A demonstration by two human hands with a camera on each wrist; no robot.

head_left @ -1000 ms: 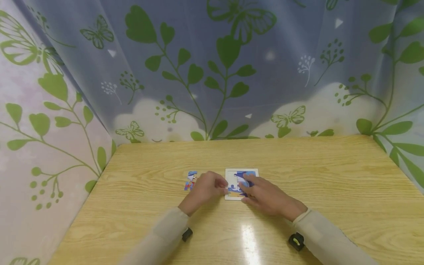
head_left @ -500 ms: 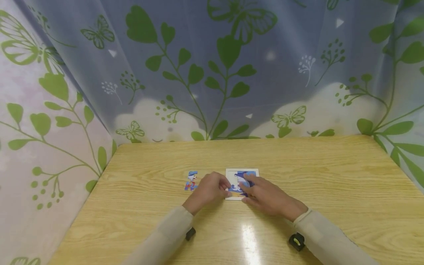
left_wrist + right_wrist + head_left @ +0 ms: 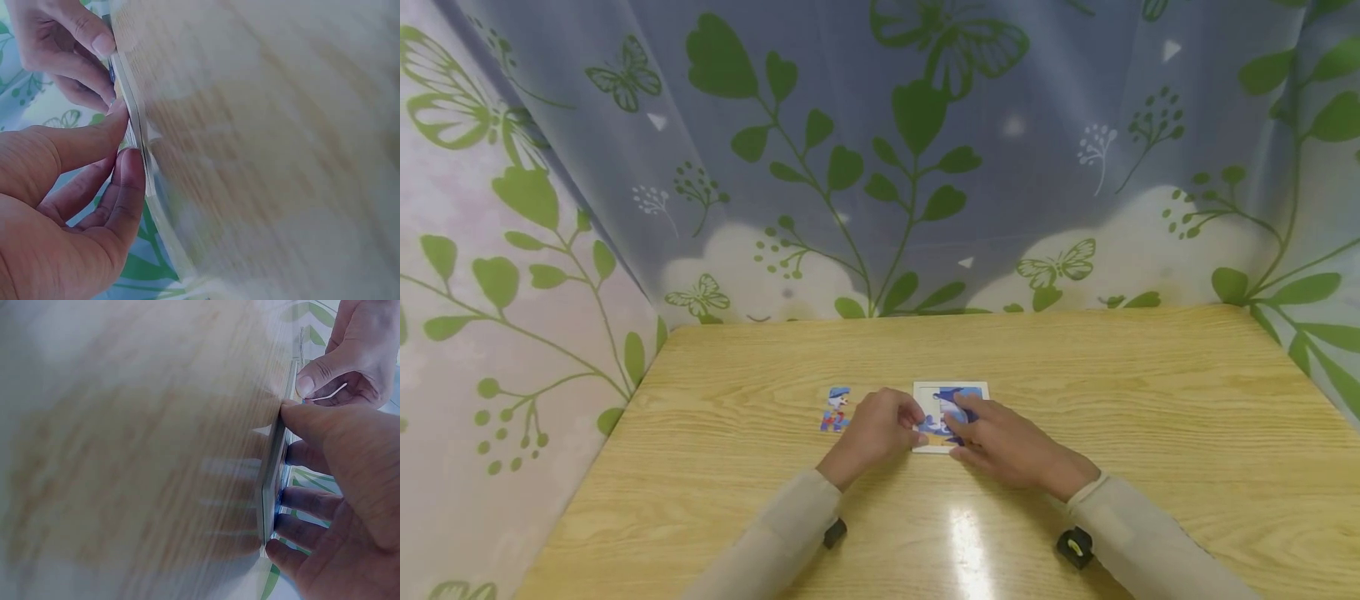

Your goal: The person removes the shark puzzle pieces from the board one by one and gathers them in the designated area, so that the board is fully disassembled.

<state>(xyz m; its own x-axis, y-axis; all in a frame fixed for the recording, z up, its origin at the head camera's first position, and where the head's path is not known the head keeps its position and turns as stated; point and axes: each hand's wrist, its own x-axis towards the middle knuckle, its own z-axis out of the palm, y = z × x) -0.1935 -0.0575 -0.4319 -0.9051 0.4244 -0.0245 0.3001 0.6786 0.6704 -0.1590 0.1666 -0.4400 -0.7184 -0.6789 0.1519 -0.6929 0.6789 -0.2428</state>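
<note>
A small square jigsaw puzzle [image 3: 951,384] with a white frame lies on the table; its upper left part shows bare white, the rest blue, white and sandy yellow. At the frame's left side, my left hand [image 3: 872,425] pinches a blue puzzle piece [image 3: 932,423] between thumb and fingers, partly hidden by them. My right hand [image 3: 1011,446] rests spread over the right half, its fingers [image 3: 306,500] pressing on the picture and its thumb against the near edge. Behind my left hand lie loose puzzle pieces [image 3: 836,408] with a cartoon figure, partly covered.
The wooden table [image 3: 722,500] reaches back to a blue curtain [image 3: 1030,167] with leaves and butterflies. A pale patterned curtain [image 3: 490,350] stands along the left. Each wrist carries a small black device [image 3: 1075,546] under the sleeve.
My left hand has shifted slightly to the right, further over the frame's left edge, with the piece in its fingers. My right hand stays where it was.
</note>
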